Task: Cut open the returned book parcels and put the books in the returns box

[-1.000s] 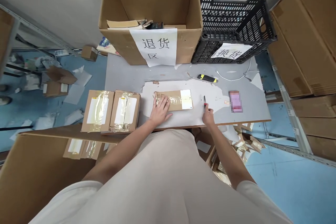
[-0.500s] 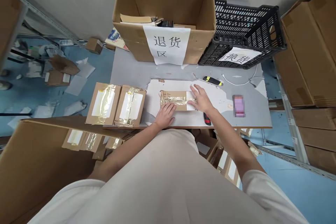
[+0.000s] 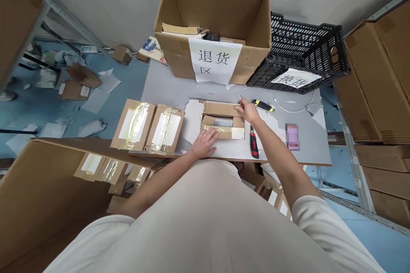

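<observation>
In the middle of the table, on a torn white sheet (image 3: 192, 119), lies a small cardboard box (image 3: 229, 133) with its top parted and something pale showing inside. My left hand (image 3: 205, 143) rests on its near left edge, fingers stretched out flat over the taped near flap. With fingers curled in a pinch, my right hand (image 3: 248, 111) holds the right end of the far box flap (image 3: 219, 108), which is folded back. A red and black box cutter (image 3: 254, 143) lies just right of the box. Behind my right hand is a yellow and black box cutter (image 3: 263, 105).
Two taped boxes (image 3: 133, 124) stand on the table's left. A large carton (image 3: 179, 59) with a paper sign and a black plastic crate (image 3: 307, 51) stand at the back. At right lie a blurred pink item (image 3: 292, 136) and a white cable (image 3: 296, 111).
The small box's top has come open, its far flap swung back by my right hand. My left hand stays at the near left edge. The view has shifted slightly.
</observation>
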Demonstrator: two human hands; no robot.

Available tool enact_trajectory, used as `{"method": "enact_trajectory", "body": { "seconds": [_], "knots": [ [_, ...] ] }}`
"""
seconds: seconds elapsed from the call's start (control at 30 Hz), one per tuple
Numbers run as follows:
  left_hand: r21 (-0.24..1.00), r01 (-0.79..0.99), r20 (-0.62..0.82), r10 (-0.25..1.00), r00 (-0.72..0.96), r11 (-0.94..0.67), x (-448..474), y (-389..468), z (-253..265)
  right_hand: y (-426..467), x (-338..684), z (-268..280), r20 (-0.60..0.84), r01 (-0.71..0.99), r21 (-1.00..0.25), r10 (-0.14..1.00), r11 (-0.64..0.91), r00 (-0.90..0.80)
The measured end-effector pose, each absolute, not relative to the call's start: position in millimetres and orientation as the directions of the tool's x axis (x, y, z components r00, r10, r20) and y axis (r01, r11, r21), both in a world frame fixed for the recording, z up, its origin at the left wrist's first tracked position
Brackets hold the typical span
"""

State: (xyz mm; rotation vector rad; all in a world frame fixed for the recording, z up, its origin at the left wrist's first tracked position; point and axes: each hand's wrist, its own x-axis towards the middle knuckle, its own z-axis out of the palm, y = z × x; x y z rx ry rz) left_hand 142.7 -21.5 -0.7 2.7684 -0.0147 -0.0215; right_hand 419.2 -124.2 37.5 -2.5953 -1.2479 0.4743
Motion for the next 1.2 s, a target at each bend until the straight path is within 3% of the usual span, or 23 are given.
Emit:
{"method": "enact_trajectory", "body": {
  "seconds": [0.07, 0.17, 0.27, 0.33, 0.4, 0.63, 0.77, 0.83, 0.93, 1.07, 1.2],
  "knots": [
    [0.361, 0.006, 0.000, 0.006, 1.000, -0.933, 142.7, -16.9, 4.0, -127.4, 416.1, 28.3, -0.143, 0.644, -0.388, 0.733, -0.660, 0.665],
    [0.338, 0.092, -0.006, 0.095, 0.995, -0.937, 149.3, -0.1, 15.4, -145.1, 397.1, 25.0, -0.015, 0.664, -0.333, 0.708, -0.669, 0.706],
    [0.313, 0.156, -0.042, 0.150, 0.988, -0.937, 162.0, 25.9, 26.3, -168.6, 371.4, 38.7, 0.049, 0.841, -0.240, 0.859, -0.485, 0.510],
    [0.316, 0.140, -0.088, 0.118, 0.989, -0.938, 170.0, 42.6, 30.2, -181.1, 355.0, 51.5, 0.006, 0.932, -0.222, 0.955, -0.288, 0.297],
    [0.334, 0.116, -0.137, 0.074, 0.988, -0.935, 175.7, 55.1, 31.2, -188.3, 341.6, 61.6, -0.019, 0.958, -0.201, 0.979, -0.203, 0.203],
    [0.372, 0.068, -0.197, -0.007, 0.980, -0.926, 182.9, 70.4, 26.4, -187.5, 331.1, 62.5, -0.177, 0.927, -0.125, 0.927, -0.354, 0.331],
    [0.381, 0.078, -0.200, 0.000, 0.980, -0.922, 184.9, 73.2, 22.8, -202.5, 314.5, 52.1, -0.185, 0.931, -0.089, 0.924, -0.355, 0.335],
    [0.364, 0.073, -0.213, -0.007, 0.977, -0.928, 185.2, 73.9, 23.8, -215.2, 300.2, 46.2, -0.150, 0.941, -0.125, 0.943, -0.315, 0.296],
    [0.308, 0.041, -0.293, -0.054, 0.954, -0.950, 183.5, 74.9, 35.0, -228.3, 291.0, 42.6, -0.105, 0.923, -0.286, 0.966, -0.257, 0.236],
    [0.245, 0.061, -0.389, -0.040, 0.920, -0.967, 180.6, 67.4, 70.0, -214.7, 313.9, 53.2, -0.185, 0.825, -0.475, 0.951, -0.307, 0.248],
    [0.253, 0.068, -0.353, -0.026, 0.935, -0.965, 190.5, 34.9, 97.2, -174.8, 340.0, 63.5, -0.340, 0.863, -0.433, 0.934, -0.259, 0.109]
  ]
}}
